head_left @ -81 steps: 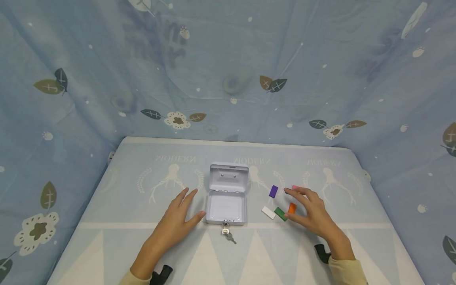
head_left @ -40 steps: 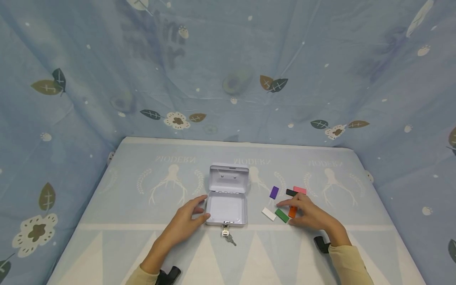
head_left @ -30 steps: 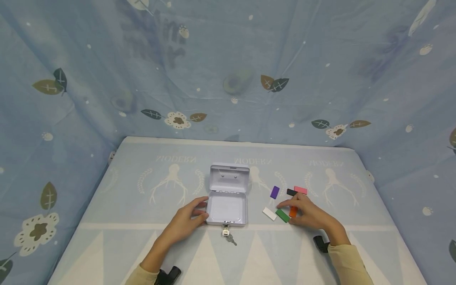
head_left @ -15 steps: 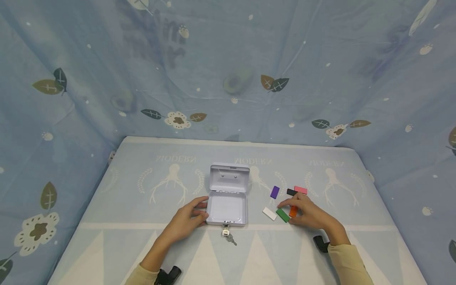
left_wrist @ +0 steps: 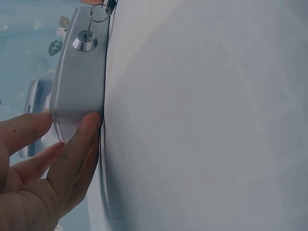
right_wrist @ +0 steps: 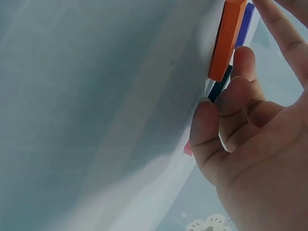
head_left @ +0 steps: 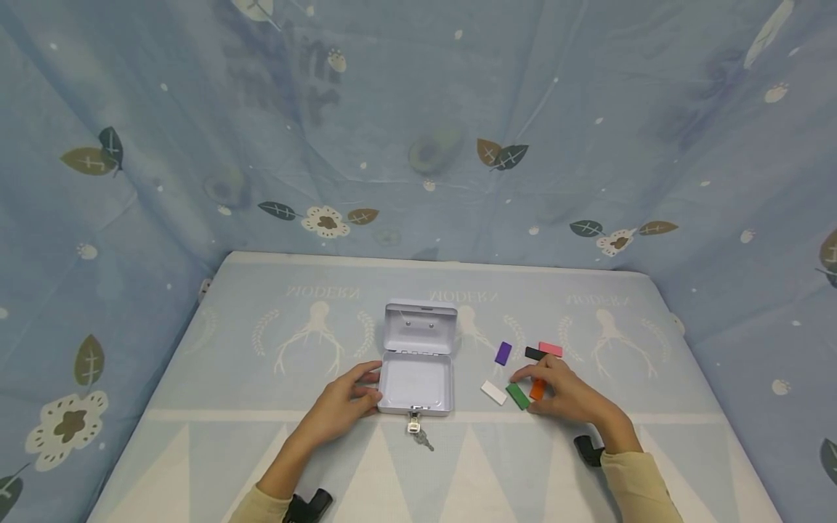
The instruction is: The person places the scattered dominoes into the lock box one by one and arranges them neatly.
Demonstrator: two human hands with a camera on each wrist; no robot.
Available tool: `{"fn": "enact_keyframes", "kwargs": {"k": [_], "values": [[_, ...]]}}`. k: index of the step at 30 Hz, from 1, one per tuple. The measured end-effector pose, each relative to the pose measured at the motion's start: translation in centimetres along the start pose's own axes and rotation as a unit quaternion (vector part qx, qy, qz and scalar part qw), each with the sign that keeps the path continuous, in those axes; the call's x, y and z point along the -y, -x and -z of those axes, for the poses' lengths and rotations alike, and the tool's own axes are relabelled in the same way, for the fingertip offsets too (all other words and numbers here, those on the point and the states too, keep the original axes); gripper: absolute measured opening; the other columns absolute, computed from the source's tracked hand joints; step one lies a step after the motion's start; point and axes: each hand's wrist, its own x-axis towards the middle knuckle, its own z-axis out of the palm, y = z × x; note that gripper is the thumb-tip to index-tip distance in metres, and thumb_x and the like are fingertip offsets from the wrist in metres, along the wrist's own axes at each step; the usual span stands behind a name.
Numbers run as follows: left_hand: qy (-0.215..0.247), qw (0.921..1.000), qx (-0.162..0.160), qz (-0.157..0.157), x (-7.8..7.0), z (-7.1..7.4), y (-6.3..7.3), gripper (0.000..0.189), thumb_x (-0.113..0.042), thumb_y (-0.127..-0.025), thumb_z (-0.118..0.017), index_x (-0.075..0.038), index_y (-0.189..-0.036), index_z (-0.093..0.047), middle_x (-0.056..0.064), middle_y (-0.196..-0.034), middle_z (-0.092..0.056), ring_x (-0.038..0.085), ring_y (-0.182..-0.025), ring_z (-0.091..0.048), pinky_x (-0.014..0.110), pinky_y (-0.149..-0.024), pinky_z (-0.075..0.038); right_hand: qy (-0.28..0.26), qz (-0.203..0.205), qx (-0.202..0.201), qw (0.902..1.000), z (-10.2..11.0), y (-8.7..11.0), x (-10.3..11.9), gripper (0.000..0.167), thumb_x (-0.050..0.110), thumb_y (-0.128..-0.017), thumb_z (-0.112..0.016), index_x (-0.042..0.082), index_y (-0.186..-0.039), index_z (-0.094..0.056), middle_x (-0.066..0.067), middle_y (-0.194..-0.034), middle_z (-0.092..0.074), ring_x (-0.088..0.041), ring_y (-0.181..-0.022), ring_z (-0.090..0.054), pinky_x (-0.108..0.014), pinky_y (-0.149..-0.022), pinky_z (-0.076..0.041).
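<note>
A lidded metal cash box (head_left: 416, 381) stands with its lid raised in the middle of the table, a key and ring (head_left: 421, 434) hanging from its front lock. Against the box's left side rest the fingertips of my left hand (head_left: 336, 408). In the left wrist view, the left hand (left_wrist: 43, 168) touches the box's corner. My right hand (head_left: 569, 391) is over the blocks at right, thumb and index finger spread near the ends of a green block (head_left: 518, 396). An orange block (head_left: 538, 390) lies partly under this hand; whether it touches any block cannot be made out.
White (head_left: 493, 392), purple (head_left: 503, 354), black (head_left: 535, 354) and pink (head_left: 551, 349) blocks lie around the right hand. A patterned cloth (head_left: 418, 131) hangs behind the table and along its sides.
Since the earliest frame, my left hand has moved right to the box's side. My right hand has come down and nearer to the green block. During the last second both have stayed nearly still.
</note>
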Motion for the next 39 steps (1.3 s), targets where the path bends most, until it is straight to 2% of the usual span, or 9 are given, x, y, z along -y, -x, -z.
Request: {"fn": "enact_keyframes", "kwargs": {"k": [15,26,39], "values": [[0.004,1.0000,0.002,-0.001,0.0,0.0,0.1,0.053,-0.005,-0.095,-0.068,-0.001,-0.144,-0.049,0.024,-0.132,-0.056,0.037,-0.113,-0.063,0.027,-0.077,-0.062,0.000,-0.007,-0.024,0.9997,-0.2,0.0,0.3,0.048,0.022,-0.078,-0.088,0.029,-0.121,-0.068,-0.002,-0.092,-0.047,-0.020,-0.088,-0.042,-0.026,-0.068,-0.041],[0.004,1.0000,0.001,0.000,0.2,0.0,-0.1,0.053,-0.004,-0.094,-0.068,-0.002,-0.144,-0.049,0.024,-0.131,-0.057,0.036,-0.113,-0.063,0.027,-0.078,-0.062,-0.009,-0.002,-0.050,0.9987,-0.5,-0.2,2.0,0.050,0.021,-0.076,-0.089,0.027,-0.120,-0.067,-0.006,-0.092,-0.050,-0.022,-0.087,-0.044,-0.025,-0.064,-0.043],[0.004,1.0000,0.002,-0.003,0.1,0.0,0.0,0.053,-0.005,-0.094,-0.068,0.000,-0.143,-0.049,0.025,-0.131,-0.056,0.035,-0.111,-0.064,0.027,-0.076,-0.062,-0.003,0.025,-0.078,0.9966,-1.3,-0.7,3.1,0.050,0.026,-0.078,-0.089,0.028,-0.122,-0.065,-0.005,-0.096,-0.052,-0.024,-0.091,-0.046,-0.026,-0.065,-0.041]]}}
